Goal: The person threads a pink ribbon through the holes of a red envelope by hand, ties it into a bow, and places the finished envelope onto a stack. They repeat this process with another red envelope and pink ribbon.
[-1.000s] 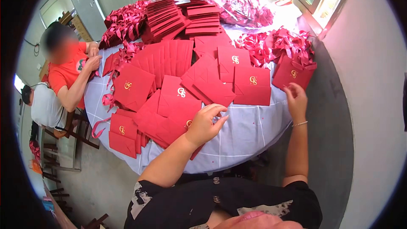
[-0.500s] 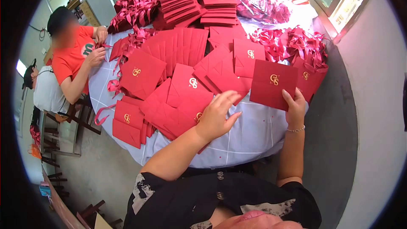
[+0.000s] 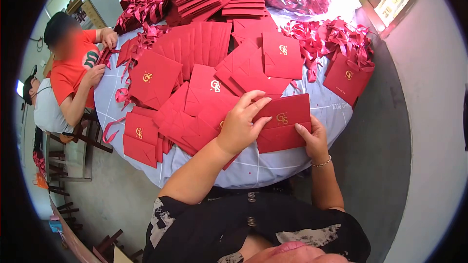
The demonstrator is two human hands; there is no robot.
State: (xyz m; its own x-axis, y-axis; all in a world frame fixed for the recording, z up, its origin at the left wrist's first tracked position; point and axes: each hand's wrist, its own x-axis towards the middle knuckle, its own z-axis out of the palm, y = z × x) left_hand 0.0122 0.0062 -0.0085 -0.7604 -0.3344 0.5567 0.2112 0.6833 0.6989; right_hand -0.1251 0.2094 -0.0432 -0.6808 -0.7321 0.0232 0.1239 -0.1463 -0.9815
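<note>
A red paper bag with a gold logo [image 3: 287,139] lies flat in front of me, its lower part folded up. My right hand [image 3: 314,139] grips its right edge, thumb on top and fingers behind. At the bag's upper left is my left hand [image 3: 246,122], its fingers bent and apart, the fingertips by the bag's top left edge; whether they touch it is hard to tell. Left of my hands, folded red bags [image 3: 209,90] overlap on the light cloth, and another logo bag [image 3: 282,56] lies beyond.
Stacks of red bags [image 3: 197,0] stand at the back of the round table [image 3: 243,170]. Ribbon heaps [image 3: 146,5] flank them. A ribboned bag [image 3: 346,78] sits at the right edge. At the left, a person in an orange shirt [image 3: 73,68] handles ribbon; another person [image 3: 46,109] sits behind.
My right hand has brought the bag left and down, towards my left hand. The bag's folded lower part now shows. The view has shifted slightly.
</note>
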